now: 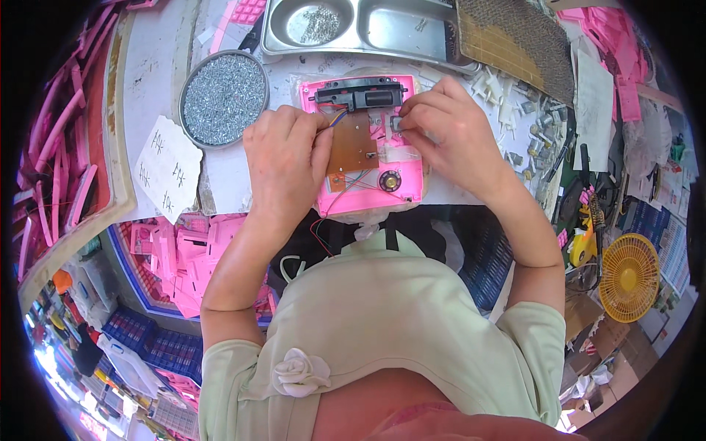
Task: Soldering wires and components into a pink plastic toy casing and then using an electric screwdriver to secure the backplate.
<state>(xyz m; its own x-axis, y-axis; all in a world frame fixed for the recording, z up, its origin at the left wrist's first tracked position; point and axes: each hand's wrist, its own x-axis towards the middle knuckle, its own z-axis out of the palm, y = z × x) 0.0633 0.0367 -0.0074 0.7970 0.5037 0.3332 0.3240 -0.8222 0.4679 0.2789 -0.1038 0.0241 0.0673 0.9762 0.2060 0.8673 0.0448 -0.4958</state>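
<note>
Wearing green shirt [397, 301]; close-pinching wires [338, 117] in left hand [287, 154], grey part [396, 123] in right hand [452, 128], probably steadying both over pink casing [371, 199] at worktop's [460, 192] near edge.

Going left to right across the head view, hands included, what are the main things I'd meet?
Pink strips, paper scrap, round dish, left hand, pink casing, right hand, yellow fan.
</note>
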